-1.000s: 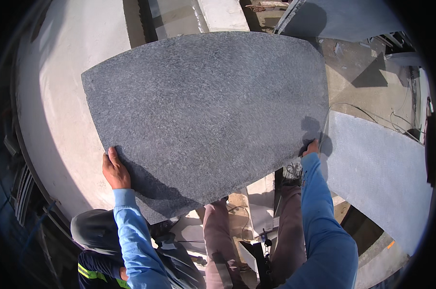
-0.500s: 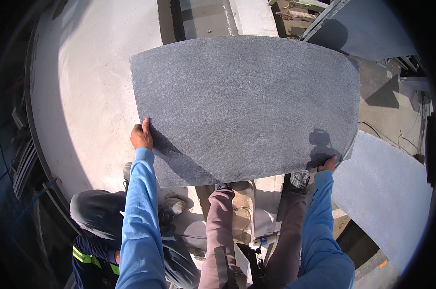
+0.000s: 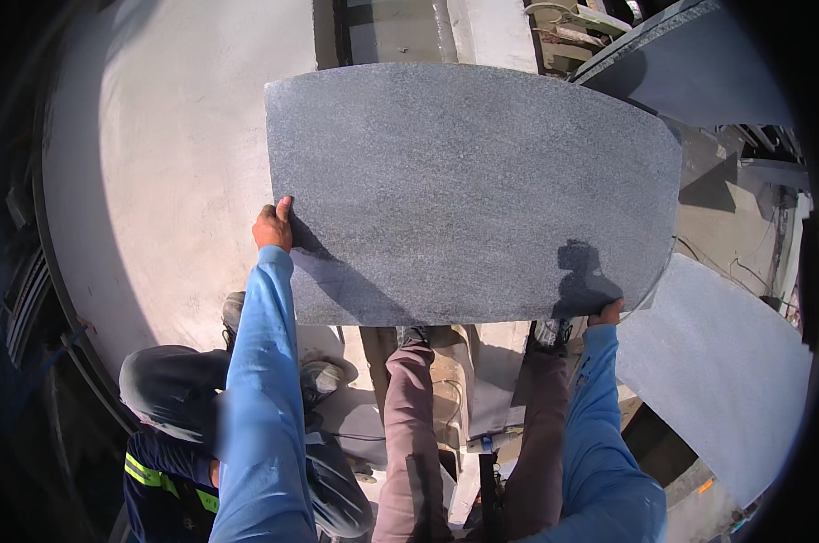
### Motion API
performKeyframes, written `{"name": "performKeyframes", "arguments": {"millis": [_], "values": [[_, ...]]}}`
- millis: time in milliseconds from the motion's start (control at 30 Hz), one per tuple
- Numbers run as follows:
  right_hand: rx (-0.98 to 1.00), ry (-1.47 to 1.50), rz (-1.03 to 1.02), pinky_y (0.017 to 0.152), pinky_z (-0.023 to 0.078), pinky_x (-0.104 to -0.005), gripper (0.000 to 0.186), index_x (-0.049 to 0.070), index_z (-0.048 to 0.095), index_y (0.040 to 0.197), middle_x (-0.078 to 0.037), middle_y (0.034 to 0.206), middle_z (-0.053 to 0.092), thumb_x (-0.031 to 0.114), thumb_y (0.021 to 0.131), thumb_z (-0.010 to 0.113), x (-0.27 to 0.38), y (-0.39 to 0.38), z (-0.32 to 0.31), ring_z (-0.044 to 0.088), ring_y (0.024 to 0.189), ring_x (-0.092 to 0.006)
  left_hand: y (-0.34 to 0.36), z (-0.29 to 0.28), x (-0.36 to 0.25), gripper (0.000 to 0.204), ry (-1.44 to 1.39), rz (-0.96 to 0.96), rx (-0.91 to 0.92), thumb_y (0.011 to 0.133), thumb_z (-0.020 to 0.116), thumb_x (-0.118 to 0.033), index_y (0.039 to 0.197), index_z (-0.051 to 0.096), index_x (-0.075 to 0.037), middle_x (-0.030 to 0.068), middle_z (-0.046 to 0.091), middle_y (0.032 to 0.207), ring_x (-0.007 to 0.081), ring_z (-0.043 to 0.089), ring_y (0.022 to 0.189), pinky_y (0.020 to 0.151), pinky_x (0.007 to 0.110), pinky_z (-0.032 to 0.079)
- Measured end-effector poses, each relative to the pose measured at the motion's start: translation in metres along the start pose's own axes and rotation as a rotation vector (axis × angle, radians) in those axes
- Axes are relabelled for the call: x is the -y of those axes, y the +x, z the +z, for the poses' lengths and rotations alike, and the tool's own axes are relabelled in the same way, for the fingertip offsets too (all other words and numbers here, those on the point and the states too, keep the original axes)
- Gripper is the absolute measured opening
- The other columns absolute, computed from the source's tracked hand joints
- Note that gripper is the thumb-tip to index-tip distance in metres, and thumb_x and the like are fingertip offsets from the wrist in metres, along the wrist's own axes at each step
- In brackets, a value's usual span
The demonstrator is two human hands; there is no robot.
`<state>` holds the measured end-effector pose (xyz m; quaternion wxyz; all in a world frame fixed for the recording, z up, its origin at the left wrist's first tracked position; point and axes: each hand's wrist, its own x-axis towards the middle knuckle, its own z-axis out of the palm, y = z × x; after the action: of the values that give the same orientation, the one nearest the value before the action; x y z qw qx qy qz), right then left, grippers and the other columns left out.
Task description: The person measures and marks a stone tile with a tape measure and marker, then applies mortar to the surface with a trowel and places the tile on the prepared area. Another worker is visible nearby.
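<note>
Over pale surface [image 3: 183, 172], note slab [image 3: 482, 190] turned clockwise, now squarer to legs [image 3: 415, 407]; held in fingers [image 3: 284, 209] of left hand [image 3: 272, 231] and right hand [image 3: 607, 313].

Hard, bright sunlight throws crisp dark shadows across the grey slab [image 3: 473, 181]; the fisheye rim bends straight edges and falls to black (a soft smear blurs the left sleeve [image 3: 263, 394]).

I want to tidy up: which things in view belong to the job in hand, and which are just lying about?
In use:
large grey slab
left hand, gripping its left edge
right hand, at its near right corner

Apparently lying about:
lower-right slab
upper-right slab
small orange piece
</note>
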<state>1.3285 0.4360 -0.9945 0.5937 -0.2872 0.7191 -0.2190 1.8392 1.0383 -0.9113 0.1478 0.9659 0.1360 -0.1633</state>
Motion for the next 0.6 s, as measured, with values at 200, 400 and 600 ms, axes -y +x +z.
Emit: {"name": "performKeyframes", "arguments": {"millis": [200,400,600], "values": [[-0.138,-0.059,0.049,0.103,0.048,-0.0461,0.072,-0.005,0.046,0.142,-0.018,0.139,0.056,0.056,0.104,0.04,-0.02,-0.034,0.009,0.058,0.122,-0.0342,0.004,-0.019,0.014,0.066,-0.022,0.071,-0.095,0.094,0.057,-0.064,0.089,0.065,0.002,0.0262,0.069,0.09,0.0437,0.065,0.09,0.082,0.046,0.05],[-0.186,-0.196,-0.015,0.093,0.054,-0.0461,0.073,-0.012,0.046,0.136,-0.021,0.129,0.06,0.053,0.104,0.044,0.012,-0.066,0.014,0.062,0.112,-0.0352,0.007,-0.022,0.04,0.068,0.066,0.044,-0.033,0.095,0.054,-0.064,0.089,0.065,0.003,0.027,0.068,0.087,0.0442,0.064,0.085,0.079,0.047,0.049],[-0.151,-0.207,-0.068,0.089,0.056,-0.0442,0.069,-0.015,0.045,0.133,-0.022,0.126,0.06,0.048,0.104,0.049,0.046,-0.092,0.032,0.063,0.106,-0.0326,-0.006,-0.017,0.084,0.067,0.072,-0.003,0.024,0.098,0.052,-0.06,0.092,0.067,0.006,0.0274,0.068,0.088,0.0417,0.065,0.084,0.08,0.045,0.05]]}}
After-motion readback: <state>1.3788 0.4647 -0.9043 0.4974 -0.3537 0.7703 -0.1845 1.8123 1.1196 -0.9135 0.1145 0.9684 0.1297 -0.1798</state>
